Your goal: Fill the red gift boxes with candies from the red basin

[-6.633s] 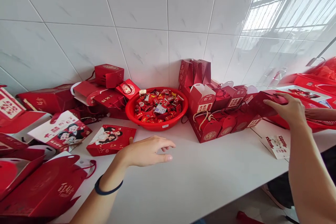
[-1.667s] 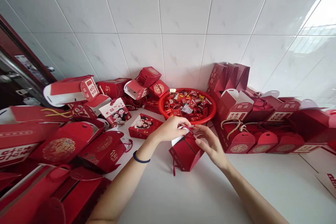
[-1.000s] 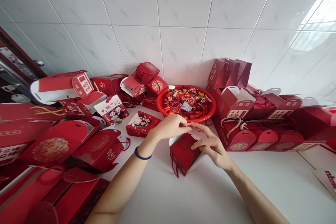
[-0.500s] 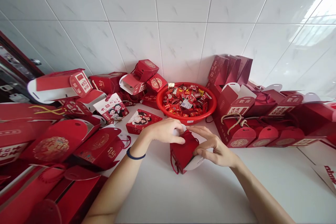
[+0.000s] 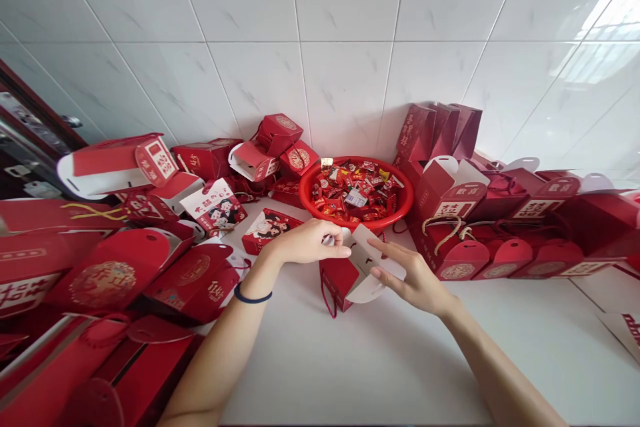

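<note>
In front of me on the white table a red gift box (image 5: 336, 276) stands with its top flaps parted and their white insides showing. My left hand (image 5: 316, 242) is at its far left corner, fingers curled and thumb closing on a white end flap. At the right side my right hand (image 5: 411, 275) has straight fingers and a thumb held apart, with fingertips touching the white inner faces of the top and end flaps. A red twisted cord hangs from the near side. Little of the box's inside can be seen.
Behind the box is a red basin (image 5: 407, 203) of wrapped sweets (image 5: 367, 187). Red boxes (image 5: 113, 267) are piled on the left, and more boxes (image 5: 453, 197) with rope handles stand on the right. A picture-printed box (image 5: 267, 227) lies left of the basin. The tiled wall (image 5: 345, 80) closes the back.
The red top panels have opened outward, baring white inner faces. The box has shifted slightly away from me. My right hand's fingers have straightened.
</note>
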A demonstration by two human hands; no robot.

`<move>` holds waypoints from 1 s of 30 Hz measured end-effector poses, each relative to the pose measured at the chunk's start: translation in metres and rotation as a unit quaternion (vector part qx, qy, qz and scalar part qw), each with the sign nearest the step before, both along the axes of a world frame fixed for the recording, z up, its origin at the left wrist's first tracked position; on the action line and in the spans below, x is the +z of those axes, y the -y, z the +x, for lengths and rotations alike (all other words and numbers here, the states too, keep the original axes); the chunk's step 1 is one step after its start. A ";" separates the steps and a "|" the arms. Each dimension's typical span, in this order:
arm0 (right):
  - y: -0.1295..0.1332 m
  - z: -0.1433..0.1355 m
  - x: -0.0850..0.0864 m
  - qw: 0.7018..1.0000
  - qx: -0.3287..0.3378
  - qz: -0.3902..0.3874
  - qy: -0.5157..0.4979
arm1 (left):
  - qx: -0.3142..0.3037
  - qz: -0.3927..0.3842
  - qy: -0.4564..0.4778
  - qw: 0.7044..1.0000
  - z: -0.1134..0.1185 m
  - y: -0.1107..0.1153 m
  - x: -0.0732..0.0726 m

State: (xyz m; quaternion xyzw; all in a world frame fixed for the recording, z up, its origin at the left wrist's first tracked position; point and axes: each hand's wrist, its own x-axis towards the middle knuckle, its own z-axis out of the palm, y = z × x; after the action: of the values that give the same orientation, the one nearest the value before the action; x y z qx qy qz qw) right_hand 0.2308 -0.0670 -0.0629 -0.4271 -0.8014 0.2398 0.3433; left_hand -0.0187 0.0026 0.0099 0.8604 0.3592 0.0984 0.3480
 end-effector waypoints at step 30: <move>-0.006 0.006 0.004 0.991 -0.088 -0.104 -0.005 | 0.049 -0.087 -0.055 0.993 -0.021 -0.019 -0.009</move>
State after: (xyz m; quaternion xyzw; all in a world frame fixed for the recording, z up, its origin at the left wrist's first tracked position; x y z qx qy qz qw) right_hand 0.2366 -0.0613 -0.0591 -0.5278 -0.7298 0.2928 0.3212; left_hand -0.0397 0.0216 0.0012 0.8122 0.4270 0.0362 0.3958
